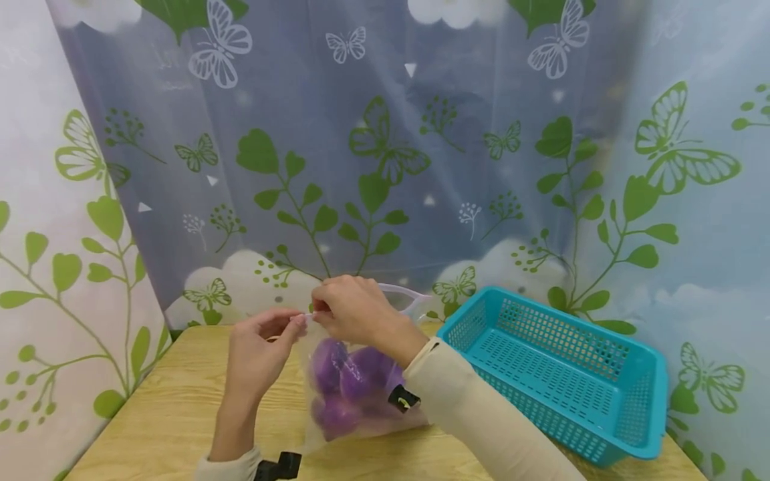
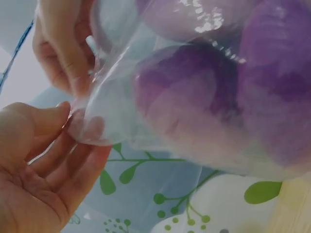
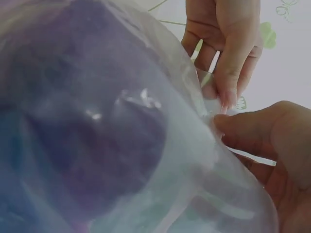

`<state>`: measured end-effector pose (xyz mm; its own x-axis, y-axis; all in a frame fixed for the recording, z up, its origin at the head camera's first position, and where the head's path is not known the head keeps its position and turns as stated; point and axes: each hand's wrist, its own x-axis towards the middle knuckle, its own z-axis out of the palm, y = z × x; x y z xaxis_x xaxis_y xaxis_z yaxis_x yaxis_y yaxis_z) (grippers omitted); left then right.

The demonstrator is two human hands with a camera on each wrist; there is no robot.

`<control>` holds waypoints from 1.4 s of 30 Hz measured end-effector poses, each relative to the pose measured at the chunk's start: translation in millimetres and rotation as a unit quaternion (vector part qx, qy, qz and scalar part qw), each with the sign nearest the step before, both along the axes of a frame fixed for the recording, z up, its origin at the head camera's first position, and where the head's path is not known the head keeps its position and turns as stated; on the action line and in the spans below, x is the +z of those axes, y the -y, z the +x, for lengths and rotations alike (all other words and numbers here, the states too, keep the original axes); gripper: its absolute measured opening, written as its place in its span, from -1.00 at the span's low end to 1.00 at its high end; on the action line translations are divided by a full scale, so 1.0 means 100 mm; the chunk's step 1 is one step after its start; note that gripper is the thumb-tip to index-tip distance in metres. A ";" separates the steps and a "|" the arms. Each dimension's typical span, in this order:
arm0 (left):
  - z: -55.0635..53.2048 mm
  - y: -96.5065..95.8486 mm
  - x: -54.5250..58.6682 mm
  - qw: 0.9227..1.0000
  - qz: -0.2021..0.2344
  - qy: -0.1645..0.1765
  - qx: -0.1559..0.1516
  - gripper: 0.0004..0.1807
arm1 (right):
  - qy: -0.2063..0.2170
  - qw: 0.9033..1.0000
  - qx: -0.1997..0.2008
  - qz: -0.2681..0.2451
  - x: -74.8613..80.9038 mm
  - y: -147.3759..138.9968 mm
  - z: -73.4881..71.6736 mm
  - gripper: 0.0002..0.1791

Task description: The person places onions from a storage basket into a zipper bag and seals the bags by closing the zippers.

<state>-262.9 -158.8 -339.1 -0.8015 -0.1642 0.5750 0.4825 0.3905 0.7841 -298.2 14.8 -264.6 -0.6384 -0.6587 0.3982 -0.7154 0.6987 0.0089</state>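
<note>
A clear plastic zip bag point(image 1: 309, 401) stands on the table, holding several rounded purple items point(image 1: 337, 377). Their smooth, glossy skins show through the film, with paler lower parts on the purple items point(image 2: 180, 92) in the left wrist view. My left hand point(image 1: 259, 351) pinches the upper left corner of the bag between thumb and fingers. Right beside it, my right hand point(image 1: 361, 317) pinches the same pinkish rim point(image 1: 400, 289), which gapes in a loop farther right. In the right wrist view the thumbs of the left hand point(image 3: 233, 48) and right hand point(image 3: 277, 141) nearly meet.
A turquoise perforated plastic basket point(image 1: 553, 374) stands on the right of the wooden table point(image 1: 162, 401), close to the right forearm. Behind the table hangs a curtain point(image 1: 457, 200) printed with leaves and butterflies. A small black device point(image 1: 403, 399) sits at the right wrist.
</note>
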 end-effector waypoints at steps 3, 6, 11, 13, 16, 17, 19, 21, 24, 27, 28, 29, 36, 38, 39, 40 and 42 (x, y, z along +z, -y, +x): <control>-0.01 -0.02 0.00 1.000 0.007 -0.017 -0.003 -0.92 | 0.012 1.000 0.013 -0.003 0.01 0.02 -0.01 -0.88; -0.01 -0.04 0.00 1.000 0.010 -0.026 0.002 -0.94 | 0.023 1.000 0.017 -0.004 0.01 0.03 -0.01 -0.86; 0.01 -0.04 0.00 0.999 -0.013 -0.015 0.033 -0.91 | 0.037 0.999 0.011 0.009 0.04 0.02 0.00 -0.89; 0.02 -0.03 -0.01 0.999 -0.014 -0.006 0.047 -0.91 | 0.045 0.999 0.005 0.020 0.05 -0.01 0.00 -0.90; 0.02 0.01 0.00 0.998 -0.004 0.001 0.059 -0.92 | 0.059 0.998 -0.008 0.036 0.08 -0.06 -0.01 -0.90; 0.02 0.02 0.00 0.998 0.003 0.003 0.059 -0.92 | 0.063 0.997 -0.011 0.041 0.09 -0.08 -0.02 -0.90; 0.03 0.05 0.01 0.998 0.015 0.002 0.055 -0.93 | 0.066 0.997 -0.015 0.048 0.12 -0.14 -0.03 -0.88; 0.03 0.07 0.01 0.998 0.029 -0.001 0.048 -0.93 | 0.068 0.996 -0.016 0.051 0.15 -0.21 -0.05 -0.88; 0.03 0.11 0.01 0.998 0.038 0.002 0.050 -0.92 | 0.079 0.995 -0.016 0.053 0.17 -0.34 -0.08 -0.86; 0.05 0.14 0.02 0.997 0.038 0.011 0.061 -0.92 | 0.091 0.994 -0.018 0.052 0.18 -0.48 -0.13 -0.86; 0.05 0.15 0.02 0.997 0.035 0.014 0.069 -0.92 | 0.094 0.994 -0.016 0.051 0.18 -0.52 -0.15 -0.87; 0.06 0.15 0.03 0.996 0.034 0.014 0.075 -0.91 | 0.095 0.994 -0.014 0.048 0.18 -0.56 -0.16 -0.87; 0.04 0.19 0.03 0.995 0.045 -0.004 0.090 -0.91 | 0.139 0.990 0.008 0.014 0.22 -0.85 -0.24 -0.89; 0.04 0.18 0.03 0.995 0.050 -0.006 0.083 -0.91 | 0.150 0.988 0.020 0.009 0.22 -0.93 -0.25 -0.89; 0.04 0.18 0.03 0.995 0.053 -0.007 0.079 -0.91 | 0.155 0.988 0.023 0.007 0.22 -0.96 -0.26 -0.89; 0.04 0.18 0.03 0.995 0.056 -0.008 0.076 -0.91 | 0.159 0.987 0.027 0.006 0.23 -1.00 -0.27 -0.89; 0.04 0.19 0.04 0.995 0.055 -0.008 0.077 -0.91 | 0.162 0.986 0.036 0.003 0.22 -1.06 -0.29 -0.89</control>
<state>-259.2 -177.5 -335.5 -0.7532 -0.3475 0.5585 0.4357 0.3726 0.8194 -326.8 121.0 -242.3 -0.6833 -0.7083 0.1771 -0.7288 0.6473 -0.2231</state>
